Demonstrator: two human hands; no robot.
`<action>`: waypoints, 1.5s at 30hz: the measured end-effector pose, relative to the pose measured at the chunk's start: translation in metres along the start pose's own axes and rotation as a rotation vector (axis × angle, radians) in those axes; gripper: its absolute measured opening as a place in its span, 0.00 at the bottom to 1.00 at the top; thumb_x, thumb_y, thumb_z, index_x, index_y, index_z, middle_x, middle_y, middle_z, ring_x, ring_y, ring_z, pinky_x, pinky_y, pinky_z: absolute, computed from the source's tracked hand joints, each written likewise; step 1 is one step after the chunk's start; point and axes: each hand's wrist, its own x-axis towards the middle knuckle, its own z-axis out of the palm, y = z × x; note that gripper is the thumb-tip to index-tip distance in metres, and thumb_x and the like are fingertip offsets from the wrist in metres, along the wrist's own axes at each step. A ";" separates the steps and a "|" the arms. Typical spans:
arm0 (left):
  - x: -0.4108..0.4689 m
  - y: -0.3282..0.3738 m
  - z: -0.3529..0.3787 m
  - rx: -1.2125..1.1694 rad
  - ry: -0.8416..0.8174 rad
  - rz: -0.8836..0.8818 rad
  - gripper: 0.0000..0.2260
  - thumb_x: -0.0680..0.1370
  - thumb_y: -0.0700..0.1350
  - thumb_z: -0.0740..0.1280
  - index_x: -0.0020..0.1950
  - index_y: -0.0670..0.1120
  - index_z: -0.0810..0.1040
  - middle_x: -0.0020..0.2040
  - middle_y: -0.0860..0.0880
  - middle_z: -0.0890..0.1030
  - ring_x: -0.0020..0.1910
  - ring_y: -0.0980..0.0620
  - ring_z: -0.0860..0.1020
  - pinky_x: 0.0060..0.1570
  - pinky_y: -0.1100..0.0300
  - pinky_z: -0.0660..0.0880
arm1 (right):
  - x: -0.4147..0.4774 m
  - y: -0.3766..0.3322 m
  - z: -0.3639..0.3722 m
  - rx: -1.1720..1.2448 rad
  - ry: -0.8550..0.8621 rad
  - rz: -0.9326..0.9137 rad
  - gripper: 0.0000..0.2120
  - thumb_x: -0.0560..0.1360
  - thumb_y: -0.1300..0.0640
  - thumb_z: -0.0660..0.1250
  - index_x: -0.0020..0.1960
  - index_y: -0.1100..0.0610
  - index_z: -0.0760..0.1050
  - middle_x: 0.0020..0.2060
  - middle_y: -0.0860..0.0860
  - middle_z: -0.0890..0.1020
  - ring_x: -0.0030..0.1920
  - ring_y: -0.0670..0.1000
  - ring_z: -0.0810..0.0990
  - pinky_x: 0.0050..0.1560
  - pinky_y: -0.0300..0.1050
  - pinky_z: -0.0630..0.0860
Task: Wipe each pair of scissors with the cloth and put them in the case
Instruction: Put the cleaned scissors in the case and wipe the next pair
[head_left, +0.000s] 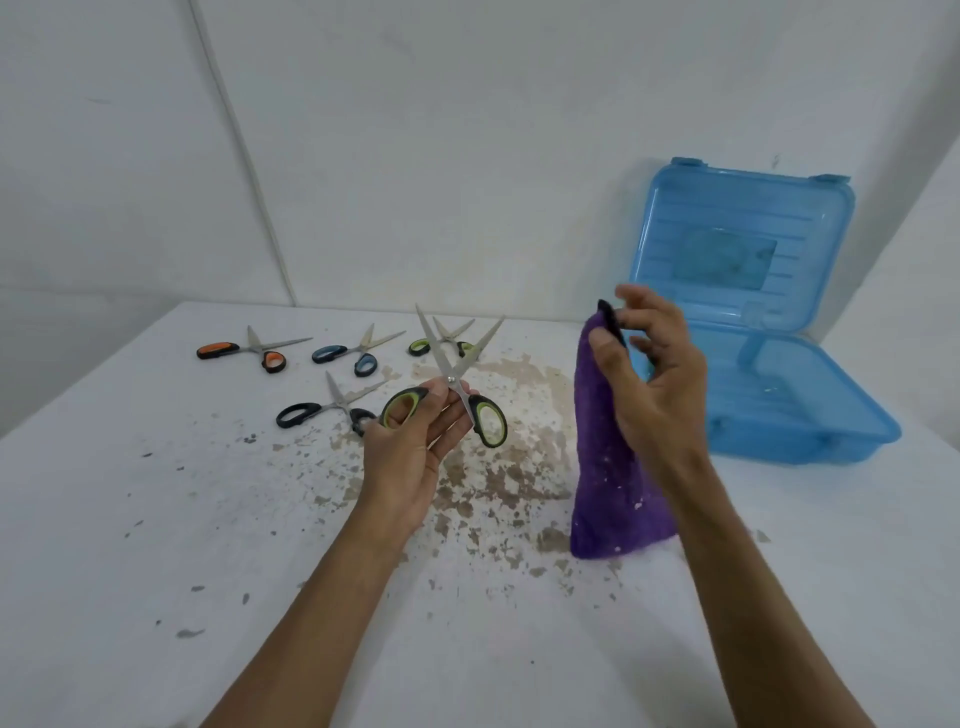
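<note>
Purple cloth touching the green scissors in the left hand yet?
Apart. Head view: the purple cloth hangs from the right hand, and a strip of stained table shows between it and the green scissors held in the left hand.

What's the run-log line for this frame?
left hand: holds green-handled scissors, blades open | right hand: pinches purple cloth | case: open | table: four other scissors

We see bright, even, diffuse light, faint soft shadows on the white table, motion blur on the right hand, wide-angle bending at the edges
</note>
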 end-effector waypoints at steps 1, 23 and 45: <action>-0.001 -0.001 -0.001 0.028 -0.010 0.011 0.05 0.79 0.38 0.71 0.53 0.38 0.83 0.51 0.39 0.87 0.50 0.45 0.87 0.47 0.56 0.84 | -0.005 0.006 0.006 -0.093 -0.009 -0.036 0.05 0.80 0.58 0.68 0.55 0.50 0.78 0.66 0.46 0.77 0.66 0.49 0.76 0.65 0.49 0.74; -0.009 -0.016 0.005 0.328 -0.047 0.070 0.05 0.78 0.37 0.72 0.50 0.36 0.85 0.44 0.39 0.87 0.44 0.46 0.87 0.43 0.56 0.83 | -0.048 0.028 0.054 -0.097 0.010 0.080 0.14 0.75 0.59 0.75 0.58 0.54 0.77 0.44 0.43 0.82 0.48 0.43 0.81 0.46 0.34 0.78; -0.013 -0.017 0.005 0.350 -0.102 0.057 0.03 0.78 0.35 0.72 0.48 0.37 0.85 0.40 0.42 0.86 0.42 0.47 0.86 0.44 0.58 0.83 | -0.050 0.050 0.055 -0.413 0.125 -0.181 0.06 0.76 0.58 0.74 0.52 0.58 0.83 0.44 0.48 0.82 0.45 0.49 0.75 0.45 0.35 0.70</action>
